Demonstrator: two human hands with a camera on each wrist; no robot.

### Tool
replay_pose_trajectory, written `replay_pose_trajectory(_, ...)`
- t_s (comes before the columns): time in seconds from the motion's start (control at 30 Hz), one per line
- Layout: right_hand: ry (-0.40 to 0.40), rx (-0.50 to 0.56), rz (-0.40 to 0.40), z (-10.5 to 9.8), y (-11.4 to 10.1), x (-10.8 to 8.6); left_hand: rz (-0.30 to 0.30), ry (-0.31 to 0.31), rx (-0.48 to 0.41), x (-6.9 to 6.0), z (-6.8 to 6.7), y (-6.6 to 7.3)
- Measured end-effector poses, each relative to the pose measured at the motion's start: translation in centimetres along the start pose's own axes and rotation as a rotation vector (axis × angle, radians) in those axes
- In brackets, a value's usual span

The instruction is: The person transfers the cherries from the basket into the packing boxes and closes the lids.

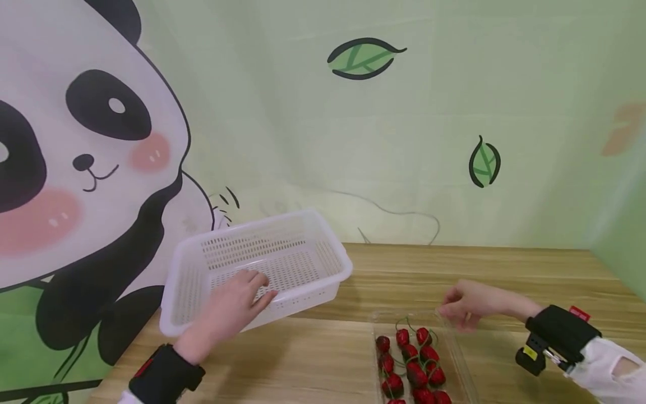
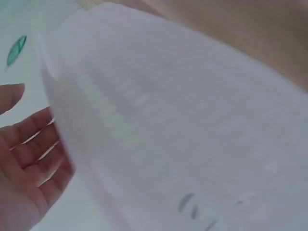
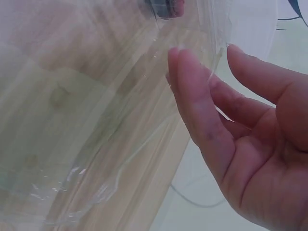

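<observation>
My left hand [image 1: 232,303] hangs over the near side of a white perforated plastic basket [image 1: 343,269], its fingers loosely bent with nothing between them. In the left wrist view the fingers [image 2: 36,149] show beside the basket's blurred wall [image 2: 168,110]. A clear plastic box [image 1: 464,365] holds several dark red cherries [image 1: 416,373] with green stems. At the box's far right corner my right hand [image 1: 469,306] holds the rim between thumb and curled fingers. The right wrist view shows these fingers [image 3: 199,96] against the clear plastic, with cherries partly visible at the top.
Both containers stand on a wood-grain table [image 1: 313,359]. Behind it hangs a pale green backdrop [image 1: 282,140] with a printed panda and leaves. The basket lies at the left, close to the backdrop. A black wrist strap with a camera [image 1: 532,353] sits on the right forearm.
</observation>
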State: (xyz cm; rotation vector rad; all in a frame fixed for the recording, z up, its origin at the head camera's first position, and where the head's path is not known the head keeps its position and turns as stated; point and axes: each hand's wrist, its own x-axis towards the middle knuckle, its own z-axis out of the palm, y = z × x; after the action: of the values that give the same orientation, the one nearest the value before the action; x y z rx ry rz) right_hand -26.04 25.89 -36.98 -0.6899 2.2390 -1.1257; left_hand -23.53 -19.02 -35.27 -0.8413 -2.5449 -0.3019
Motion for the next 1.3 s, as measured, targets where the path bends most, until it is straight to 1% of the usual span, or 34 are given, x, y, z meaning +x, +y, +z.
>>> replay_pose_trajectory(0.07,0.012,-0.033,-0.012,-0.1,-0.3,0.4,0.153,0.11,0.046,1.2,0.4,1.2)
replay_pose_trajectory(0.1,0.018,-0.049,-0.016,-0.1,-0.4,0.7,0.215,0.145,0.048,1.8,0.7,1.9)
replay_pose_trajectory(0.13,0.022,-0.069,-0.019,-0.2,-0.6,0.9,0.264,0.165,0.038,2.3,1.0,2.6)
replay_pose_trajectory(0.23,0.039,-0.097,-0.016,-0.2,-0.7,1.6,0.344,0.158,-0.002,3.8,2.2,4.7)
replay_pose_trajectory(0.3,0.053,-0.122,-0.009,-0.2,-0.7,2.0,0.389,0.134,-0.016,4.5,3.0,5.9)
replay_pose_trajectory(0.37,0.076,-0.133,0.007,-0.1,-0.8,2.1,0.424,0.091,-0.031,5.1,4.0,7.0)
replay_pose_trajectory(0.43,0.113,-0.139,0.017,0.0,-0.9,1.9,0.442,0.027,-0.064,5.7,4.9,7.9)
replay_pose_trajectory(0.53,0.185,-0.174,0.016,0.1,-1.4,1.1,0.433,-0.059,-0.106,6.4,6.2,8.9)
replay_pose_trajectory(0.6,0.224,-0.23,-0.002,0.1,-1.7,0.3,0.423,-0.093,-0.117,6.8,7.1,9.4)
replay_pose_trajectory(0.63,0.227,-0.266,-0.003,0.2,-1.8,-0.2,0.418,-0.102,-0.117,7.0,7.5,9.5)
replay_pose_trajectory(0.7,0.2,-0.31,0.012,0.5,-2.1,-1.2,0.412,-0.104,-0.104,7.3,8.1,9.8)
replay_pose_trajectory(0.8,0.109,-0.32,0.031,1.3,-2.5,-2.7,0.395,-0.126,-0.114,7.7,8.9,10.0)
replay_pose_trajectory(0.87,0.054,-0.307,0.039,1.9,-2.6,-3.3,0.371,-0.159,-0.12,7.8,9.1,10.1)
replay_pose_trajectory(0.93,0.031,-0.309,0.029,2.4,-2.6,-3.7,0.33,-0.205,-0.145,7.9,9.3,10.1)
replay_pose_trajectory(1.0,0.017,-0.311,0.025,2.7,-2.5,-3.8,0.279,-0.25,-0.166,8.0,9.4,10.1)
replay_pose_trajectory(1.1,0.002,-0.306,0.013,2.9,-2.3,-3.7,0.215,-0.292,-0.181,8.1,9.6,10.1)
replay_pose_trajectory(1.2,0.005,-0.312,-0.02,2.8,-2.1,-3.4,0.191,-0.318,-0.165,7.9,9.5,10.3)
replay_pose_trajectory(1.3,0.04,-0.324,-0.041,2.4,-2.0,-2.9,0.166,-0.335,-0.143,7.5,9.3,10.6)
